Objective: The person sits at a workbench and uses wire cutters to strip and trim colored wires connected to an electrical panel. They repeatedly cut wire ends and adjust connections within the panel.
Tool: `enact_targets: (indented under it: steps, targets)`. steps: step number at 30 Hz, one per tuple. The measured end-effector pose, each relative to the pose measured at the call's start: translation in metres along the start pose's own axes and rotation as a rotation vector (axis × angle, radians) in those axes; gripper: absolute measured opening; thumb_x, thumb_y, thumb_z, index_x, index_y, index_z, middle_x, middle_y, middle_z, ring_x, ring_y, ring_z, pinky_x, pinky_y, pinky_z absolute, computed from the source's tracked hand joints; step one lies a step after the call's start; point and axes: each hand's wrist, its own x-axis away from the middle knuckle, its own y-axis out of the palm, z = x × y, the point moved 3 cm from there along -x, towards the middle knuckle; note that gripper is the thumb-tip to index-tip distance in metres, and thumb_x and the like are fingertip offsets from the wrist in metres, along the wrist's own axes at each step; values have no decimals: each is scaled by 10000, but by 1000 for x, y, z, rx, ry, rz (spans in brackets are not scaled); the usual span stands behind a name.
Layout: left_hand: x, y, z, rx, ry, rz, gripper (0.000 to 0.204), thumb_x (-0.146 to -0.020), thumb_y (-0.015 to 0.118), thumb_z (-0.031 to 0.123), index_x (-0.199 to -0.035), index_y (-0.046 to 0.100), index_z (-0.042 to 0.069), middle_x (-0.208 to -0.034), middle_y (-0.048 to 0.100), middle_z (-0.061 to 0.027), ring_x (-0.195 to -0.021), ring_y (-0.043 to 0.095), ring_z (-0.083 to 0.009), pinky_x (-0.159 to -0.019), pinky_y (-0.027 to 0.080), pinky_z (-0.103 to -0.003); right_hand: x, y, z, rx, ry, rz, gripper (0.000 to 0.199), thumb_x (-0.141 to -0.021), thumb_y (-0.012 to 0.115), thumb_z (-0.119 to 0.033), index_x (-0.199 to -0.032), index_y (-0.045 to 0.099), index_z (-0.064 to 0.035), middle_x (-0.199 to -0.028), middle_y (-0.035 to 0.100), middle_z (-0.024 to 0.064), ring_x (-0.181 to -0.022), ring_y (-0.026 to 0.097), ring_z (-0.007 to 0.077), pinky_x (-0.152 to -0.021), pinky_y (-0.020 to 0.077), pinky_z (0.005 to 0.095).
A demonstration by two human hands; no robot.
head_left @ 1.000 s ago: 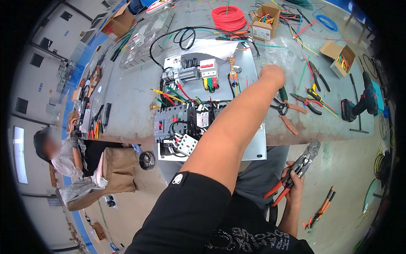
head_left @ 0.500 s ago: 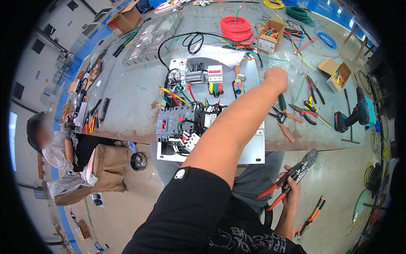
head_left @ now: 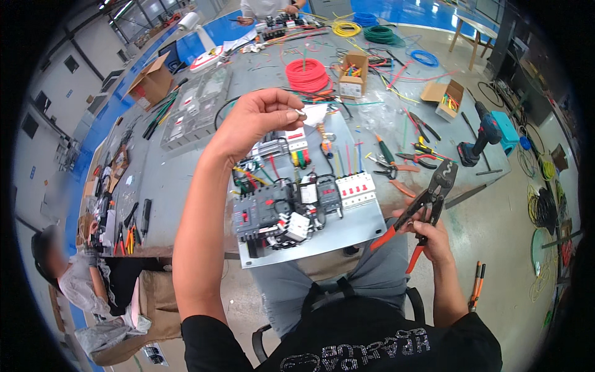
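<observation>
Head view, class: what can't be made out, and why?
In the head view:
Small piece: tiny, partly covered by the left hand.
Mounting plate: upper-left part behind the same hand.
Crimping pliers: handles partly covered by the right hand.
Far person: head cut off by the top edge.

Grey table (head_left: pixel 176 189): wired panel (head_left: pixel 331 234), red wire coil (head_left: pixel 299 78)

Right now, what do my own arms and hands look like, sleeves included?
Your left hand and right hand are ungloved, with no watch visible; your forearms are bare below short black sleeves on a black shirt with sparkly lettering.
</observation>
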Motion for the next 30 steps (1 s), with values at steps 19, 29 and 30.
enact_targets:
  steps: [19,29,30]
  targets:
    - [78,-75,-47,-252,21,140,183,-993,685,104,-1133,731,-6,-980,729,-28,-898,669,-98,-863,567,-284,-20,90,-36,192,57,-199,735,-841,658,-190,-1494,460,82,-1311,683,214,-908,660,187,-904,518,355]
    - [26,-61,-75,-822,0,41,110,-916,659,39,-995,681,-34,-809,682,-63,-741,613,-121,-727,522,-300,-19,46,-15,208,112,-94,555,-836,686,-227,-1289,609,84,-1312,669,267,-980,663,200,-929,526,365]
    - [23,-59,-76,-864,-3,28,122,-917,662,44,-1008,687,-32,-823,694,-76,-746,624,-138,-736,526,-311,-19,43,-13,204,114,-87,515,-834,687,-228,-1244,634,79,-1307,671,269,-991,665,205,-932,525,365]
